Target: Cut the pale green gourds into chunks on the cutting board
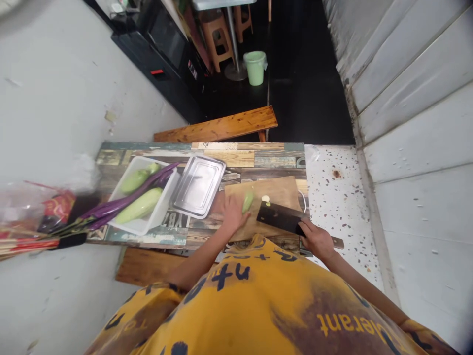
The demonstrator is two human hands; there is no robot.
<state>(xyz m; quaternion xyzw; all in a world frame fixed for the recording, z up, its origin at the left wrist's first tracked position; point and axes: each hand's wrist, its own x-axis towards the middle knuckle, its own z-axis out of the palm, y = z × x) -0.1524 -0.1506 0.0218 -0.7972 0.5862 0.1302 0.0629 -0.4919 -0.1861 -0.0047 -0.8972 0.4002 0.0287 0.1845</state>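
Observation:
A short pale-green zucchini (248,199) lies on the wooden cutting board (281,187). My left hand (233,213) is at its left side, thumb by the near end and fingers along the left, steadying it on the board. My right hand (318,240) grips a dark, broad-bladed cleaver (279,217) where blade and handle meet, and the wooden handle end sticks out to the right. The blade rests flat-looking over the board's right part. Just beyond its tip lie small pale cut pieces (265,199).
Left of the board are a shallow metal tray (199,185) and a white bin (148,228) holding green zucchini and long purple eggplants (136,196). A wooden bench (218,125) stands behind the table. Farther off is a green bucket (255,69). A white wall (424,172) runs along the right.

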